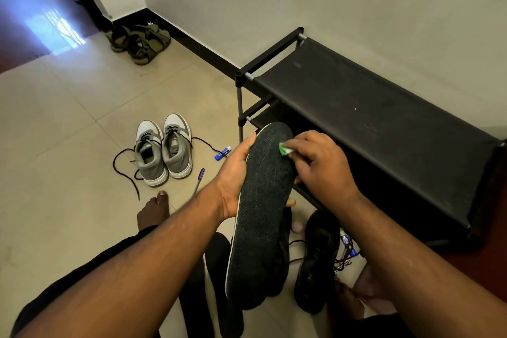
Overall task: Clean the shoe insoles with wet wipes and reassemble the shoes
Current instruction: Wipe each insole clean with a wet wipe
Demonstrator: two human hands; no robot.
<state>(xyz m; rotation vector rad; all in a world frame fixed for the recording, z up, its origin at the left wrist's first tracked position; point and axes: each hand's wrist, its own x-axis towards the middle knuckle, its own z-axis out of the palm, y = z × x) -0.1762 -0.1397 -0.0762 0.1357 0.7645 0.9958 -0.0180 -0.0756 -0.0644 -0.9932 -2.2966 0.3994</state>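
My left hand (pixel 236 173) grips a long dark insole (pixel 263 211) by its left edge and holds it up, toe end away from me. My right hand (pixel 318 162) pinches a small green and white wet wipe (pixel 284 149) against the insole's right edge near the toe. Below the insole, a black shoe (pixel 318 258) with loose laces lies on the floor, and another dark insole (pixel 219 261) lies to its left. A pair of grey and white sneakers (pixel 163 149) with untied black laces stands on the tiles further left.
A black fabric shoe rack (pixel 370 107) stands against the wall on the right. Olive sandals (pixel 140 41) sit in the far corner. A blue tube (pixel 222 153) and a pen (pixel 199 181) lie on the floor near the sneakers. My bare foot (pixel 153 211) rests on the tiles.
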